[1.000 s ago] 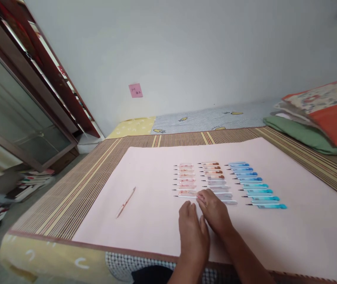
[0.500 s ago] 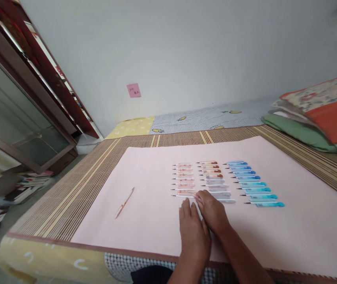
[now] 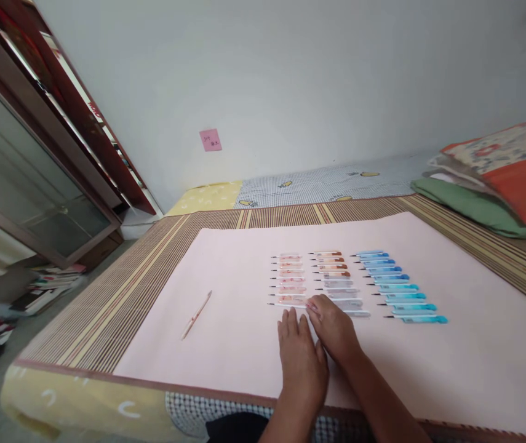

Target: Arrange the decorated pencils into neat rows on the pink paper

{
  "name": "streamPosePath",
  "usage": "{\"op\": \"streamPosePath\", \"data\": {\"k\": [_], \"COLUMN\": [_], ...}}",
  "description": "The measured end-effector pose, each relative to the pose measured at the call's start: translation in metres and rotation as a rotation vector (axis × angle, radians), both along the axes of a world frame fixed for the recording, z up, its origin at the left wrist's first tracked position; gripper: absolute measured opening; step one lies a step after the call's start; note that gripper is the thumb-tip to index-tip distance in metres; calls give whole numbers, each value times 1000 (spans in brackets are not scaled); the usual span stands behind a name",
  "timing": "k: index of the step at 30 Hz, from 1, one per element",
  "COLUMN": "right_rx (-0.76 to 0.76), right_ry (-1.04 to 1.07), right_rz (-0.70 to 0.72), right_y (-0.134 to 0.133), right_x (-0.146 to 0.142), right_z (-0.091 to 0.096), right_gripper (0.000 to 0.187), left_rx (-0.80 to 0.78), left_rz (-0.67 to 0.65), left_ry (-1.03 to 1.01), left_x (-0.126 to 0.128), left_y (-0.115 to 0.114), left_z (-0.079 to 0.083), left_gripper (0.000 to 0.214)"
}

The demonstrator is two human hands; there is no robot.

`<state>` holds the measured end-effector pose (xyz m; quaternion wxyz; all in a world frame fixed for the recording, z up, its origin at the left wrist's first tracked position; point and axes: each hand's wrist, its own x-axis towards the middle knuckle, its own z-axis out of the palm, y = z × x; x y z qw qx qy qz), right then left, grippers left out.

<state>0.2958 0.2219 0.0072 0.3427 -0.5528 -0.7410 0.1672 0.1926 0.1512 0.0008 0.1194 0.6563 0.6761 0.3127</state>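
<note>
Three neat columns of pens lie on a pale pink sheet (image 3: 244, 258): pink pens (image 3: 288, 280) on the left, brown and grey pens (image 3: 334, 277) in the middle, blue pens (image 3: 396, 286) on the right. My left hand (image 3: 300, 357) lies flat on the sheet with its fingers stretched out, just below the nearest pink pen (image 3: 285, 304). My right hand (image 3: 331, 329) rests beside it with curled fingers touching the near ends of the front pens; what it grips, if anything, is hidden. One lone pink pen (image 3: 197, 315) lies apart to the left.
The sheet covers a striped woven mat (image 3: 106, 295) on a bed. Folded bedding and a green pillow (image 3: 470, 209) are stacked at the right. A glass-fronted cabinet (image 3: 36, 172) and books on the floor (image 3: 45, 286) stand at the left. A pink note (image 3: 210, 139) sticks to the wall.
My two hands have stayed almost still at the front of the pen rows; the left fingers have crept slightly forward. The pens have not moved.
</note>
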Motion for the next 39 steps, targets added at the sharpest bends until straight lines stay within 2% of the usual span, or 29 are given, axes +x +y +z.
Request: {"op": "streamPosePath", "data": {"k": [4, 8, 13, 16, 19, 22, 26, 32, 39], "right_rx": [-32, -60, -67, -33, 23, 39, 49, 19, 10], "right_ry": [152, 209, 225, 220, 163, 49, -32, -27, -64], "right_rz": [-24, 24, 164, 261, 306, 269, 167, 134, 134], "right_y": [1, 1, -4, -9, -13, -15, -13, -6, -5], "right_x": [7, 14, 7, -4, -16, -24, -18, 0, -2], "right_z": [4, 9, 13, 15, 14, 14, 15, 11, 3], "right_gripper": [18, 23, 19, 17, 18, 19, 14, 14, 13], "left_rx": [43, 96, 183, 223, 246, 217, 196, 83, 27], "left_rz": [21, 7, 69, 168, 289, 361, 381, 337, 281], "left_ry": [-123, -222, -408, -426, -484, -552, -619, -703, -751], "left_x": [-1, -3, -14, -27, -40, -50, -55, -53, -47], "left_y": [0, 0, -1, -1, -1, 2, 5, 7, 8], "left_z": [-5, -4, 18, 34, 42, 39, 34, 30, 29], "left_gripper": [56, 52, 32, 24, 25, 25, 25, 21, 16]}}
